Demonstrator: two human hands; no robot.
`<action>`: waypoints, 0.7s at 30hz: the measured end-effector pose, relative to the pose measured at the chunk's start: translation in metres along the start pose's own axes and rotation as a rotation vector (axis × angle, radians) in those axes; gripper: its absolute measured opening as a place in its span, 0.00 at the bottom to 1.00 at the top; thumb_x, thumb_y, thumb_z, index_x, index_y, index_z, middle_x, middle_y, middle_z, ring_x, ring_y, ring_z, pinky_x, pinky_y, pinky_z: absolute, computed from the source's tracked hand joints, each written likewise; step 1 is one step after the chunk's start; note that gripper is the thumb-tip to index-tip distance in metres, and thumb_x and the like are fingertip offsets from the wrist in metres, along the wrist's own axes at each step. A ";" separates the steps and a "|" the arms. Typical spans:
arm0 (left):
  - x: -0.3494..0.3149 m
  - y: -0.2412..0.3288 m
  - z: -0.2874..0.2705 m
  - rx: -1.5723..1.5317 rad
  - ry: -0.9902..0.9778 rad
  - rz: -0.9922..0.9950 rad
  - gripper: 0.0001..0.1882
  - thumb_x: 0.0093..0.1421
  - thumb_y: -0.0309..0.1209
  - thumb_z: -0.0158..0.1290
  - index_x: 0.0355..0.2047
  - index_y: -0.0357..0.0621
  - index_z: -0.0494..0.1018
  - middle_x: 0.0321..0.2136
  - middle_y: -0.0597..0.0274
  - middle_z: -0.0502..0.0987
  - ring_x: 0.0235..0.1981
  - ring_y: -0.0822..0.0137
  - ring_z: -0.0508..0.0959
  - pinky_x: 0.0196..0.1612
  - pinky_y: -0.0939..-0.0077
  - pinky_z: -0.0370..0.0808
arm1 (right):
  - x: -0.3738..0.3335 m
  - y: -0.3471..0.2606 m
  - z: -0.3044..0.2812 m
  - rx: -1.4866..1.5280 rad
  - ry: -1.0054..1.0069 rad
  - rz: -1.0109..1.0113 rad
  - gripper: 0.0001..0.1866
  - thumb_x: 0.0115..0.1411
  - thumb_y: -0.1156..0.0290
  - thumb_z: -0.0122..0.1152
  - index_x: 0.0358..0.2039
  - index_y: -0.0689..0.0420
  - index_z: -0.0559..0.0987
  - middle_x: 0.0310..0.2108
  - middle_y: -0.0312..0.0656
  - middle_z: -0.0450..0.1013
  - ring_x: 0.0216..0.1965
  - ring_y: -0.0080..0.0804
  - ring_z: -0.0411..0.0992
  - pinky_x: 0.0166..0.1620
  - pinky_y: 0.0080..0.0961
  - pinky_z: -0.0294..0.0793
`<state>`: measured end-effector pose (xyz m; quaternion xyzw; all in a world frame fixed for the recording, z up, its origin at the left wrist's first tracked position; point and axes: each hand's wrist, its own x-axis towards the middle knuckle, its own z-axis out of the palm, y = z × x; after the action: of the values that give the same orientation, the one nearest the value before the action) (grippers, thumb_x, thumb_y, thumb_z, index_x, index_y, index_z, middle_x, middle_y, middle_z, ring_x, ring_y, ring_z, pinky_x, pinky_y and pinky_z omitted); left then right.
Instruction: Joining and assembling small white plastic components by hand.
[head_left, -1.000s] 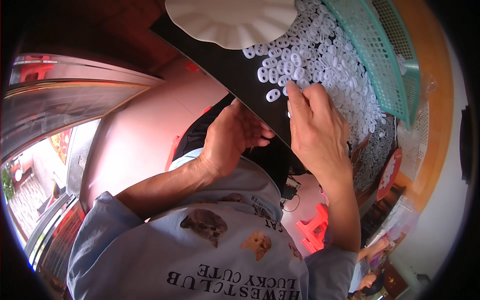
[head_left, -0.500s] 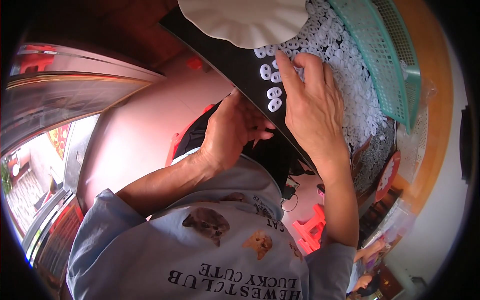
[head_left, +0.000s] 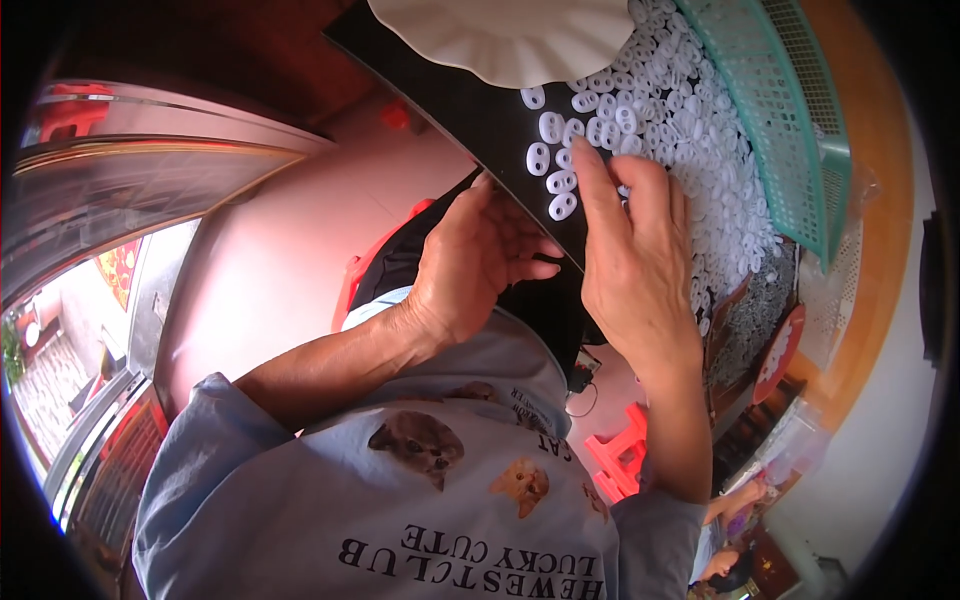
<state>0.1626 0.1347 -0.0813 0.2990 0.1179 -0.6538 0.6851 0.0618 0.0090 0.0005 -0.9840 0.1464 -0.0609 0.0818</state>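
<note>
The black bench (head_left: 455, 105) carried a green perforated basket (head_left: 785, 130) and a cream scalloped plate (head_left: 505, 65). The left hand (head_left: 470, 255) cupped half-open by the near edge, its contents impossible to tell. The right hand (head_left: 635, 265) reached over, index finger extended, others bent, any grip unclear. White two-holed pieces (head_left: 715, 190) lay heaped beside the basket, several loose near that fingertip.
</note>
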 end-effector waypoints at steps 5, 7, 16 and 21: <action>-0.004 0.003 0.013 0.003 0.052 0.019 0.30 0.73 0.55 0.34 0.49 0.43 0.73 0.42 0.60 0.78 0.43 0.64 0.78 0.47 0.65 0.77 | -0.013 -0.007 0.005 -0.082 -0.052 0.042 0.29 0.61 0.67 0.63 0.63 0.57 0.71 0.46 0.45 0.67 0.43 0.46 0.68 0.46 0.45 0.65; -0.004 0.002 0.011 0.001 0.082 0.028 0.29 0.73 0.55 0.33 0.50 0.44 0.73 0.43 0.61 0.78 0.44 0.65 0.78 0.48 0.65 0.76 | -0.017 -0.010 0.008 -0.082 -0.051 0.034 0.29 0.61 0.67 0.63 0.63 0.57 0.71 0.46 0.45 0.67 0.43 0.46 0.67 0.46 0.45 0.65; -0.003 -0.004 0.001 -0.134 0.036 0.015 0.24 0.73 0.49 0.37 0.58 0.50 0.69 0.49 0.64 0.77 0.48 0.67 0.77 0.53 0.65 0.77 | -0.024 -0.028 0.012 -0.027 -0.003 -0.052 0.31 0.59 0.67 0.65 0.63 0.59 0.71 0.44 0.44 0.67 0.40 0.43 0.68 0.45 0.43 0.65; -0.004 -0.002 0.008 -0.009 0.011 0.066 0.24 0.74 0.46 0.35 0.61 0.49 0.68 0.51 0.64 0.77 0.48 0.67 0.79 0.49 0.66 0.80 | -0.002 -0.010 0.011 -0.172 0.019 0.052 0.28 0.63 0.61 0.61 0.62 0.57 0.71 0.43 0.44 0.67 0.41 0.43 0.68 0.45 0.43 0.65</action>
<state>0.1583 0.1334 -0.0736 0.3032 0.1148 -0.6284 0.7071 0.0638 0.0207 -0.0088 -0.9826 0.1772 -0.0554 -0.0027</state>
